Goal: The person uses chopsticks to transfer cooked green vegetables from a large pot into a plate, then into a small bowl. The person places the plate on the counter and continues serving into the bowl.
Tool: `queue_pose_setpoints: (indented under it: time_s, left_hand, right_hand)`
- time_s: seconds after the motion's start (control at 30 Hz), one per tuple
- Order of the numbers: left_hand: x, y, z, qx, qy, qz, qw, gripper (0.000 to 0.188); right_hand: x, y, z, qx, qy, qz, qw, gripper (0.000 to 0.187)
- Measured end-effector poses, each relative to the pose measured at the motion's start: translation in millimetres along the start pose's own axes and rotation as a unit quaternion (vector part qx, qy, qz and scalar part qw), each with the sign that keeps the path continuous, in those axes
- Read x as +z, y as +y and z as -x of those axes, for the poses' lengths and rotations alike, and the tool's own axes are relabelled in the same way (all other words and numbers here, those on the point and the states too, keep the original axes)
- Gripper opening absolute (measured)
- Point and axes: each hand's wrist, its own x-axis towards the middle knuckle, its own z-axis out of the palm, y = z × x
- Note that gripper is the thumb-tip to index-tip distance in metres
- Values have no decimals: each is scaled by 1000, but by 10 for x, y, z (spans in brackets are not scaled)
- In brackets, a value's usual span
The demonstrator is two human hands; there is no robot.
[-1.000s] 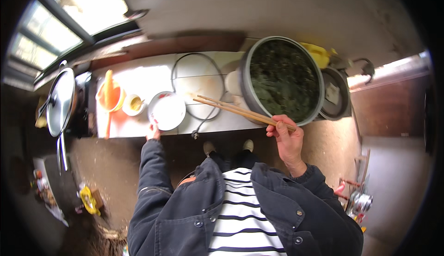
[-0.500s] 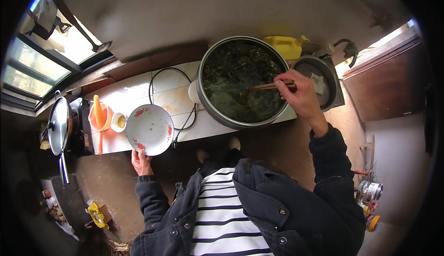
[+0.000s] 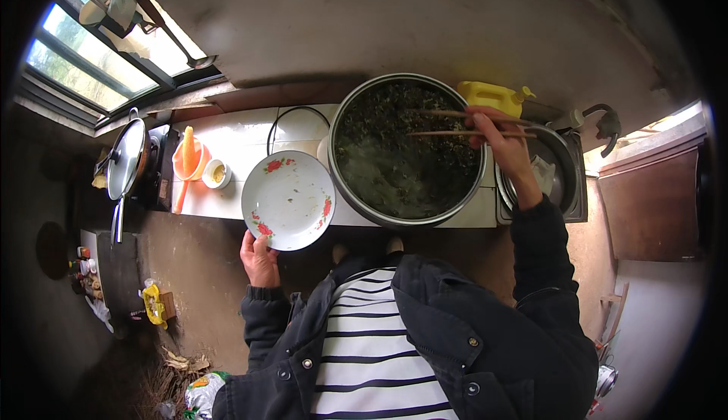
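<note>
A white plate with red flowers on its rim is gripped at its near edge by my left hand, thumb on the rim. It sits close against the left side of a big round metal pot. Dark green leafy food fills the pot, with steam hazing part of it. Above the pot's right side, my right hand is closed on a pair of wooden chopsticks. Their tips are spread apart over the food, with nothing seen between them.
Left on the white tiled counter stand an orange container with a long orange tool and a small white cup. Farther left, a lidded pan rests on a stove. Behind the pot is a yellow jug; a metal sink lies right.
The plate in my left hand has come right, up to the pot. My right hand has opened the chopsticks, which were together in the food. The whole view has shifted.
</note>
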Motion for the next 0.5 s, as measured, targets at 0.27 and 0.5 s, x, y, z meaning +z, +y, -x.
queue_pose_setpoints:
  time_s: [0.27, 0.5]
  left_hand:
    - [148, 62, -121, -16, -42, 0, 999, 30]
    - [112, 174, -318, -19, -59, 15, 998, 31]
  right_hand:
    - [286, 386, -474, 65, -46, -9, 997, 31]
    - [476, 501, -623, 55, 0, -29, 998, 33]
